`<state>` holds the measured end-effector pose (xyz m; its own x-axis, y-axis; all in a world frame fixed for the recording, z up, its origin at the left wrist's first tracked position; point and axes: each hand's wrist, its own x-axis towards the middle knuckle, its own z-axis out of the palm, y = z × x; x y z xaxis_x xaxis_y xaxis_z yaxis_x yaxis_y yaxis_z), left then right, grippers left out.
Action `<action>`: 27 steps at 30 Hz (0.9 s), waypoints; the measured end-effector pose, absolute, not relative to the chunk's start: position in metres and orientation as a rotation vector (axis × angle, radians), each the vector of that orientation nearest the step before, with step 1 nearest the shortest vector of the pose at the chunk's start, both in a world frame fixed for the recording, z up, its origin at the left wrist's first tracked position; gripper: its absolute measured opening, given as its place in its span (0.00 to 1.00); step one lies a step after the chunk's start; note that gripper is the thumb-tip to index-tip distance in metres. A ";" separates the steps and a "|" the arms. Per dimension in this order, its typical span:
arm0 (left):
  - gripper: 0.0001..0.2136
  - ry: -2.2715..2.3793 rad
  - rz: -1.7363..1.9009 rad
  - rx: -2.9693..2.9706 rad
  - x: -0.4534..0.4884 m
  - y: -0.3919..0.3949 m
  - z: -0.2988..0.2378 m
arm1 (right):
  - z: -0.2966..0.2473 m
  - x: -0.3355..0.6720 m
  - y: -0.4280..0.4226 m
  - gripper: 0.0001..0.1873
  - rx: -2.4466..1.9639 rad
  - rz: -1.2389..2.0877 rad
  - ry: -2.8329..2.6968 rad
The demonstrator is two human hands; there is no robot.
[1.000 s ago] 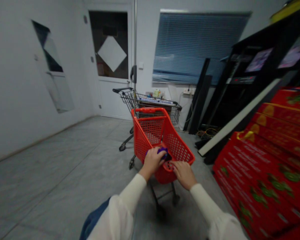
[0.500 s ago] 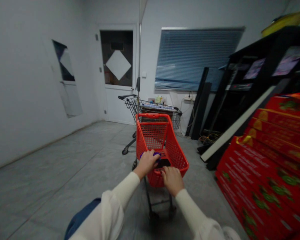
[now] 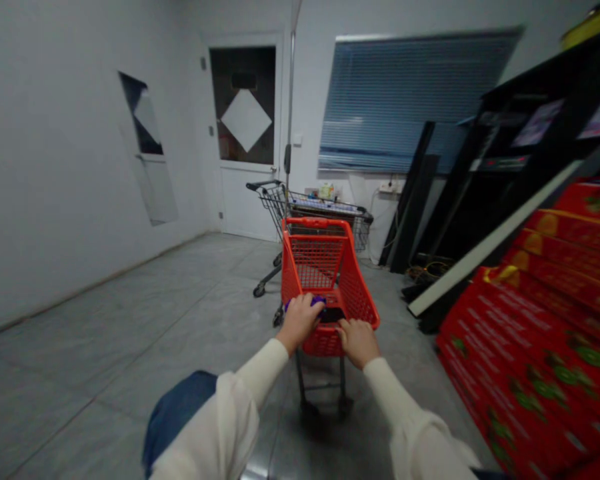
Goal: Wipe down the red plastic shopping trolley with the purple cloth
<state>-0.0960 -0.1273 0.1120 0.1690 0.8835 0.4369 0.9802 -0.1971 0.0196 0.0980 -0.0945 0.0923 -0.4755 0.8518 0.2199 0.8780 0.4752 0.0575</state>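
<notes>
A red plastic shopping cart (image 3: 364, 290) on a dark metal frame stands in front of me. My left hand (image 3: 301, 321) is closed at the near left corner of its basket. From under those fingers shows something purple (image 3: 319, 300), soft-looking like a cloth; its full shape is hidden. With fingers curled over the near rim, my right hand (image 3: 359, 341) grips the cart. A flat dark thing (image 3: 333, 314), too dim to name, lies inside the basket between my hands.
A black wire shopping cart (image 3: 265, 200) with goods in it stands behind the red one. Stacked red cartons (image 3: 525, 333) line the right, with a leaning white board (image 3: 490, 243) and dark shelving (image 3: 510, 140) behind. A white door (image 3: 247, 207) is at the back.
The view has tilted down and shifted left, so the room sits higher and further right in the picture. Both hands keep their places at the red cart's near rim.
</notes>
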 end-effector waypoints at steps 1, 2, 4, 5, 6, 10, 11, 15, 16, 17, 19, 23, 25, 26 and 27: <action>0.15 -1.831 -0.517 -2.140 -0.098 -0.126 0.112 | 0.091 0.091 -0.098 0.18 -1.534 -0.249 -2.534; 0.15 -1.870 -0.521 -2.093 -0.099 -0.126 0.111 | 0.090 0.082 -0.101 0.18 -1.553 -0.253 -2.505; 0.14 -1.956 -0.546 -1.971 -0.101 -0.129 0.106 | 0.088 0.064 -0.109 0.18 -1.595 -0.258 -2.439; 0.13 -1.995 -0.555 -1.907 -0.101 -0.132 0.104 | 0.088 0.055 -0.113 0.18 -1.615 -0.256 -2.409; 0.13 -2.027 -0.558 -1.853 -0.102 -0.135 0.101 | 0.088 0.047 -0.116 0.19 -1.629 -0.248 -2.388; 0.12 -2.095 -0.556 -1.802 -0.115 -0.144 0.096 | 0.092 0.039 -0.121 0.21 -1.607 -0.162 -2.397; 0.13 -2.114 -0.570 -1.794 -0.118 -0.144 0.097 | 0.092 0.043 -0.120 0.22 -1.572 -0.164 -2.408; 0.16 -2.222 -0.643 -1.650 -0.111 -0.142 0.095 | 0.088 0.068 -0.112 0.20 -1.371 -0.192 -2.467; 0.16 -2.228 -0.649 -1.639 -0.104 -0.142 0.094 | 0.086 0.073 -0.111 0.20 -1.348 -0.178 -2.472; 0.15 -2.217 -0.650 -1.656 -0.096 -0.141 0.093 | 0.085 0.076 -0.109 0.20 -1.342 -0.163 -2.473; 0.16 -2.151 -0.646 -1.761 -0.085 -0.139 0.092 | 0.084 0.081 -0.106 0.20 -1.359 -0.144 -2.467; 0.14 -2.115 -0.597 -1.869 -0.088 -0.131 0.101 | 0.086 0.085 -0.100 0.20 -1.359 -0.088 -2.466; 0.13 -2.196 -0.581 -1.782 -0.093 -0.127 0.105 | 0.087 0.084 -0.099 0.20 -1.351 -0.055 -2.456; 0.12 -2.236 -0.586 -1.730 -0.093 -0.125 0.106 | 0.087 0.082 -0.099 0.19 -1.354 -0.043 -2.451; 0.12 -2.265 -0.599 -1.691 -0.090 -0.124 0.104 | 0.086 0.080 -0.098 0.19 -1.363 -0.037 -2.447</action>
<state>-0.0898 -0.1238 0.1044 -0.2938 0.8513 0.4347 0.9549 0.2409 0.1737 0.0796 -0.0985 0.0865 -0.4831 0.8210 0.3042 0.8300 0.5401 -0.1397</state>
